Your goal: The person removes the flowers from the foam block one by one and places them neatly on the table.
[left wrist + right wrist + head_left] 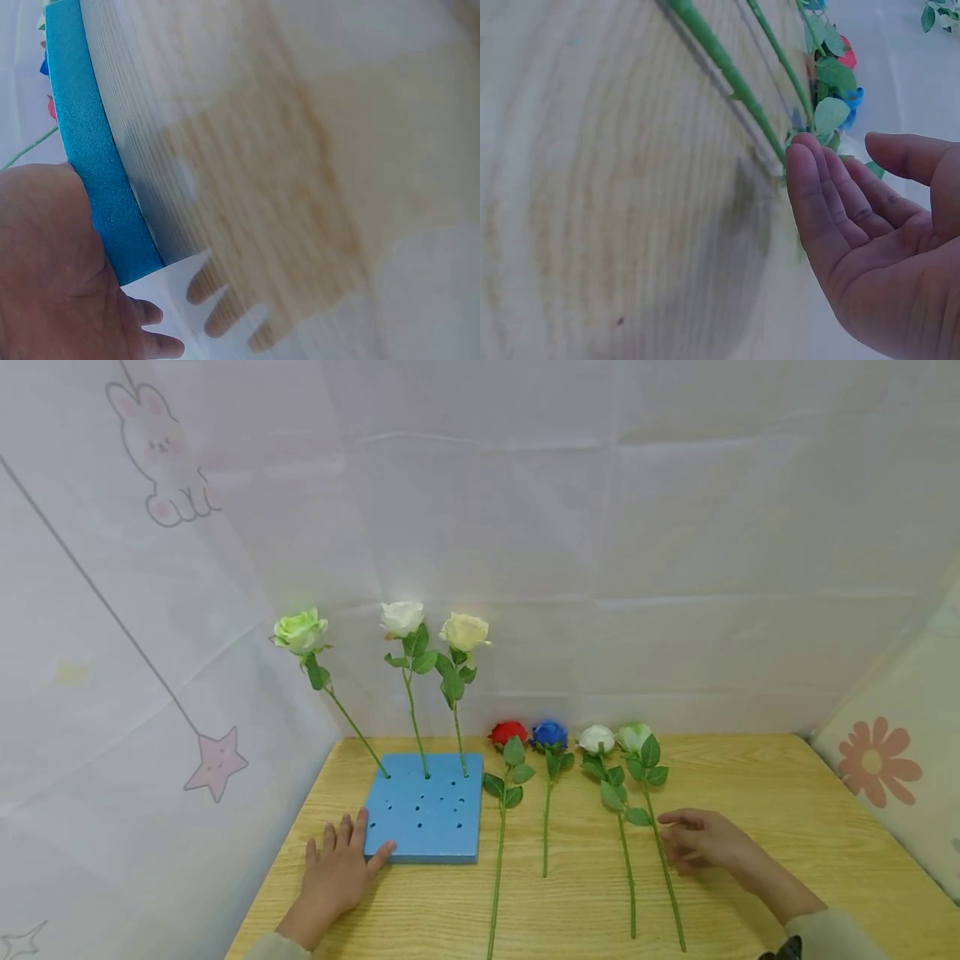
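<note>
Blue foam block (442,845), holed — far row holding green rose (300,633) (tilted left), upright white rose (402,618), cream rose (464,632). Lying right of block on table (750,777), in order: red rose (508,732), blue rose (551,734), second white rose (597,739), pale-green rose (633,737). Left hand (335,870): spread, touching block's near-left corner. Right hand (707,841): empty, loosely bent, well right of block — pale-green rose alongside.

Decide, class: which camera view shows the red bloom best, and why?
The head view: the red bloom appears nearly whole there, with only a leaf covering its lower edge. The right wrist view shows part of it, among leaves. The left wrist view shows just a sliver of red beyond the blue block.
</note>
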`<state>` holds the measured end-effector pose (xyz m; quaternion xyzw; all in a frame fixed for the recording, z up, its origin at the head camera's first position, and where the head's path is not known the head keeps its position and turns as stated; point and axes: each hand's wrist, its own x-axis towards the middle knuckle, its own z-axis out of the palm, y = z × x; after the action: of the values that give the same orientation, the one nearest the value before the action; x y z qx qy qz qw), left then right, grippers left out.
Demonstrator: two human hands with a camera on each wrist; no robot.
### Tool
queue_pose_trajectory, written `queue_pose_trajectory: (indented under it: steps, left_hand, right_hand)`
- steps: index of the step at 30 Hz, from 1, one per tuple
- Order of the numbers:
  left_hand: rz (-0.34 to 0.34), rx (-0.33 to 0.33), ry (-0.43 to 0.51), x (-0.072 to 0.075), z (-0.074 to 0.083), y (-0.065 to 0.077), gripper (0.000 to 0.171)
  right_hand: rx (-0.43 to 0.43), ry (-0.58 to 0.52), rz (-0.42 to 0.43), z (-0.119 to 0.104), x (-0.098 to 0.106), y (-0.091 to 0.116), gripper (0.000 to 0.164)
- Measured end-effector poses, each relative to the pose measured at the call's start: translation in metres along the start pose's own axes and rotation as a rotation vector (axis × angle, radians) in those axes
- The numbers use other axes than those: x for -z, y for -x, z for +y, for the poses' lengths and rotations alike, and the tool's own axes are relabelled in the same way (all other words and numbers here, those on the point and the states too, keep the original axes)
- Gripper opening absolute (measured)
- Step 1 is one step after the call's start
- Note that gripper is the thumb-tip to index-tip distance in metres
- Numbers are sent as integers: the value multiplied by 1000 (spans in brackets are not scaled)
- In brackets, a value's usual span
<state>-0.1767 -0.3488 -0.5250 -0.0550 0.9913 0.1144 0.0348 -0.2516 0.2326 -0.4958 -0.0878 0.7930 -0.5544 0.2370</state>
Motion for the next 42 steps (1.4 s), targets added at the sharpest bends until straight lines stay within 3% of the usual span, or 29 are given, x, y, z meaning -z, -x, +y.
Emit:
queue_pose_trajectory:
  steps: [18, 42]
  left_hand:
    - [14, -4, -2, 0, 1, 1, 100]
    - [-6, 11, -10, 0, 1, -1, 99]
  right_hand:
    - [130, 68, 14, -43, -19, -27, 64]
    - [166, 13, 14, -80, -50, -73, 56]
